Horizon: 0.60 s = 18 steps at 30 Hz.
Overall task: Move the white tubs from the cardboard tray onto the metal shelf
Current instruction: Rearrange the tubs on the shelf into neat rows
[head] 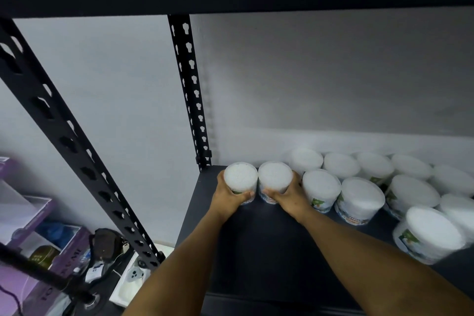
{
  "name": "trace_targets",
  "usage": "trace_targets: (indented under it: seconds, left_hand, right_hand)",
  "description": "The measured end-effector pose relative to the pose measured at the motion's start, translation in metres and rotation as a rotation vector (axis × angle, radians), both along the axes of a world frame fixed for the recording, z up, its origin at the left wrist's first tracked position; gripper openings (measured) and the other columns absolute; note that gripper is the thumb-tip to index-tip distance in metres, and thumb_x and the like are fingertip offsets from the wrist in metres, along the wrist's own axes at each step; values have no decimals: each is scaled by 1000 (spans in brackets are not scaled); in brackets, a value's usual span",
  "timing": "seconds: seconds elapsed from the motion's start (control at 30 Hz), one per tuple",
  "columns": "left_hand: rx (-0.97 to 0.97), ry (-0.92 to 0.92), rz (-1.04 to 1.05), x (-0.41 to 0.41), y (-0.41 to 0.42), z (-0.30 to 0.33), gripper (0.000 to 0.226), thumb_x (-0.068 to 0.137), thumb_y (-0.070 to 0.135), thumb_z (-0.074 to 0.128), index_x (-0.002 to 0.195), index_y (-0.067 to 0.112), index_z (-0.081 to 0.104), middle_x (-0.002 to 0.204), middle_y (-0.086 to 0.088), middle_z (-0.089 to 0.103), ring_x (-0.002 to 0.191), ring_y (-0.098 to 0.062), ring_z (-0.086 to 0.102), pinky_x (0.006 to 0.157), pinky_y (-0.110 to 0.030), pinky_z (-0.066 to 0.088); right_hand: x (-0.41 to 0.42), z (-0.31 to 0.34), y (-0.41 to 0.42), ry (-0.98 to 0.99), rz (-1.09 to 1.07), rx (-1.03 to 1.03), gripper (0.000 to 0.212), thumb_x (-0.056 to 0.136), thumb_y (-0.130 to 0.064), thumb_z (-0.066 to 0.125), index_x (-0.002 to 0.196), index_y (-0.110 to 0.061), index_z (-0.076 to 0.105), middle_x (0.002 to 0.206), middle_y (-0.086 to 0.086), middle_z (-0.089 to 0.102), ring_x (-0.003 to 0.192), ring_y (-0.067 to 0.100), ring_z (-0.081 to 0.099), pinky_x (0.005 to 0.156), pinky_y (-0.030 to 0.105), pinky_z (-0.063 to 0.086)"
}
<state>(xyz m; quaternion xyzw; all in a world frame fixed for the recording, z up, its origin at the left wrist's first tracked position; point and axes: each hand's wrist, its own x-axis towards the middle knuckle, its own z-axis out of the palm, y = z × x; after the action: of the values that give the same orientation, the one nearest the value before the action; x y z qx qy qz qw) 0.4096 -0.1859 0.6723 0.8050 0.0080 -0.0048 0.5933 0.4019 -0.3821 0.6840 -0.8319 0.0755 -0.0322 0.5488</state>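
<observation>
At the centre of the frame, two white tubs stand side by side at the back left corner of the dark metal shelf [256, 238]. The left hand [228, 194] curls its fingers [221, 177] round the left tub [240, 179], thumb across the front; the right hand [289, 196] grips the right tub [275, 179] in the same way. The two tubs touch or nearly touch. To the right, more white tubs [359, 197] stand in rows along the wall. In the lower left of the frame, beyond the slotted black upright [77, 151], lie purple boxes [69, 246].
</observation>
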Motion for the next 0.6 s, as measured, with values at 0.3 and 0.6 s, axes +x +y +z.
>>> trace_targets:
  seconds: [0.3, 0.6]
  left_hand:
    - [9, 1, 13, 13, -1, 3, 91, 62, 27, 86, 132, 32, 28, 126, 6, 50, 115, -16, 51, 97, -35, 48]
    - [-36, 57, -26, 19, -2, 12, 96, 50, 38, 85, 123, 31, 23, 127, 2, 46, 115, -17, 50, 98, -38, 48]
  right_hand:
    - [7, 3, -2, 18, 38, 25, 84, 72, -26, 80, 137, -24, 27, 132, -5, 40, 119, 12, 39, 101, 31, 35]
    - [10, 8, 0, 41, -5, -2, 85, 64, -32, 84, 129, -25, 30, 129, -1, 45, 121, 21, 45, 101, 41, 41]
